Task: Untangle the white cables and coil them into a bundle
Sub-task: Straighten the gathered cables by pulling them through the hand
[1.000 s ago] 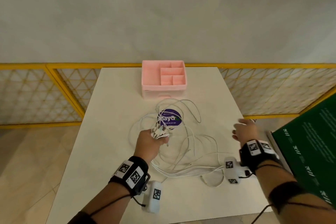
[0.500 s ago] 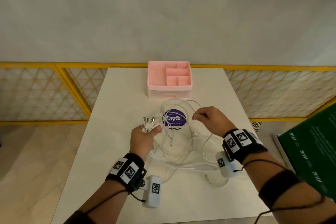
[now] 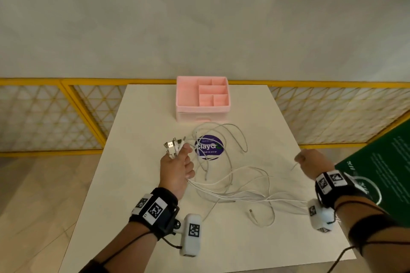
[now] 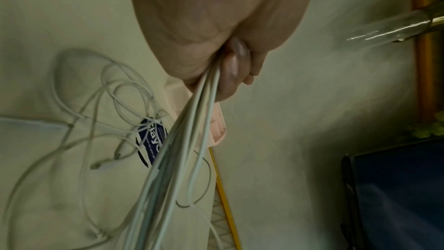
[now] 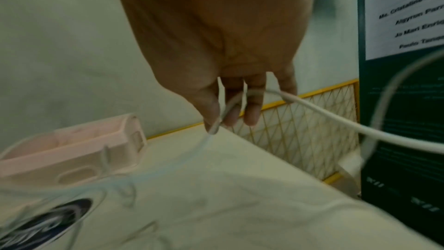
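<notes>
Several white cables (image 3: 233,182) lie tangled in loops on the white table (image 3: 142,117). My left hand (image 3: 177,164) grips a bunch of them in a fist; their USB plugs (image 3: 174,145) stick out above the thumb. In the left wrist view the gripped strands (image 4: 192,130) run down out of the curled fingers (image 4: 234,67). My right hand (image 3: 310,162) is raised at the table's right side and pinches one cable (image 5: 312,107) between thumb and fingers (image 5: 231,117); the strand trails back to the tangle.
A pink divided organiser box (image 3: 202,97) stands at the table's far middle. A round purple sticker (image 3: 209,147) lies under the cable loops. A yellow mesh fence (image 3: 55,115) runs behind the table, and a green board (image 3: 381,162) stands at the right.
My right hand took one cable near the sticker and pulled it out to the right. The left hand kept its hold on the plug ends and lifted slightly.
</notes>
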`<act>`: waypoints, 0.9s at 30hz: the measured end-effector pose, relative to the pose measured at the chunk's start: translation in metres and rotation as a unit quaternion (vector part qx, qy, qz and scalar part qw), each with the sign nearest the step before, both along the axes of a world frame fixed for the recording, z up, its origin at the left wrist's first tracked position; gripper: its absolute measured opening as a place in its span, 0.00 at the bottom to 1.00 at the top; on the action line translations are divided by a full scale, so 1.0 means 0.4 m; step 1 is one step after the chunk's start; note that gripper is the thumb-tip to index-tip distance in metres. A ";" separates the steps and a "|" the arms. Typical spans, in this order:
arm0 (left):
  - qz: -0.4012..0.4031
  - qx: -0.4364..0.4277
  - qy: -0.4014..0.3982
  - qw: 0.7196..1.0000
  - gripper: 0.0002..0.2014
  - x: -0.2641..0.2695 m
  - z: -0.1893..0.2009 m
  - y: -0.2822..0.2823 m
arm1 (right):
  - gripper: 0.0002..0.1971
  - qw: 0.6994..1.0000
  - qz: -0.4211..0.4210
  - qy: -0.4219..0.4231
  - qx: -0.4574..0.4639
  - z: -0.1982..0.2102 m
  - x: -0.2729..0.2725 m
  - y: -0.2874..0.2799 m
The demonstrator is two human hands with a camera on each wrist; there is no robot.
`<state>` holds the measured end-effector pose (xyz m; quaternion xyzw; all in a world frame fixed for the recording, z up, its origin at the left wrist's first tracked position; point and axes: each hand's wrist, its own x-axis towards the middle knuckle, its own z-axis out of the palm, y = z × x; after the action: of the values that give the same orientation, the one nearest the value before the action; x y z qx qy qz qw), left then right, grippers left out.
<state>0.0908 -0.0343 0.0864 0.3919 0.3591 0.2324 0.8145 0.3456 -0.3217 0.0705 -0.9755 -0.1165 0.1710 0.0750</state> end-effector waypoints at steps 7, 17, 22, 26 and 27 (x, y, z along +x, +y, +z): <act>-0.034 0.021 -0.020 0.999 0.09 0.047 0.037 -0.039 | 0.10 0.902 0.189 0.070 0.382 0.063 -0.285 0.280; 0.049 0.026 -0.071 0.996 0.10 0.030 0.085 0.079 | 0.22 0.905 0.313 0.126 0.260 0.061 -0.379 0.367; 0.105 -0.009 -0.058 0.993 0.11 0.010 0.047 0.117 | 0.22 0.954 0.285 0.030 0.084 -0.022 -0.276 0.220; 0.122 -0.023 -0.040 0.991 0.11 0.005 0.015 0.131 | 0.22 0.982 0.183 0.044 0.031 -0.105 -0.209 0.069; 0.121 -0.027 -0.036 0.992 0.12 0.002 0.007 0.131 | 0.22 0.985 0.164 0.046 0.021 -0.117 -0.201 0.039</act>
<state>0.0918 0.0183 0.0893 0.3150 0.3803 0.3340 0.8029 0.2650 -0.3063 0.0238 -0.9326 -0.2749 0.2228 0.0713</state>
